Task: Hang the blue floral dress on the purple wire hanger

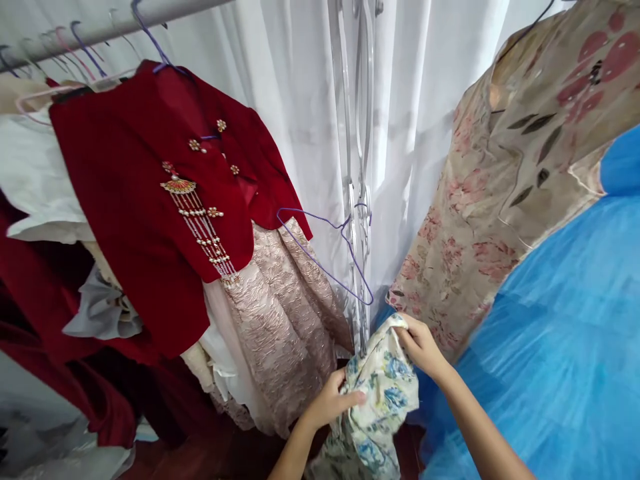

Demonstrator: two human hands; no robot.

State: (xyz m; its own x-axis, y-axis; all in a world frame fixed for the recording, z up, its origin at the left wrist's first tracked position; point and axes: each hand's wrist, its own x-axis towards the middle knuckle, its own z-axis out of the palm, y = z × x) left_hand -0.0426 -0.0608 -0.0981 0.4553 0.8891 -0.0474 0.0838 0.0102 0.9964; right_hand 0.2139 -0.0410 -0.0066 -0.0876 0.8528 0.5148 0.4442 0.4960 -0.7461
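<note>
Low in my view, beside the foot of the clear plastic rack post (356, 200), I have both hands on a crumpled cream garment printed with blue flowers and green leaves (380, 393). My left hand (333, 400) is closed on its lower left fold, fingers curled into the cloth. My right hand (420, 347) pinches its top edge, thumb and fingers together on the fabric. No brand, label or writing can be read anywhere. The garment is thin, wrinkled and bunched, hanging down between my forearms. Just above it, an empty purple wire hanger (325, 250) hangs on the post. To the left, a dark red velvet jacket with gold beaded tassels (145, 220) hangs over a pale pink textured skirt (285, 320). To the right hang a beige floral silk dress (500, 193) and blue tulle fabric (560, 347).
</note>
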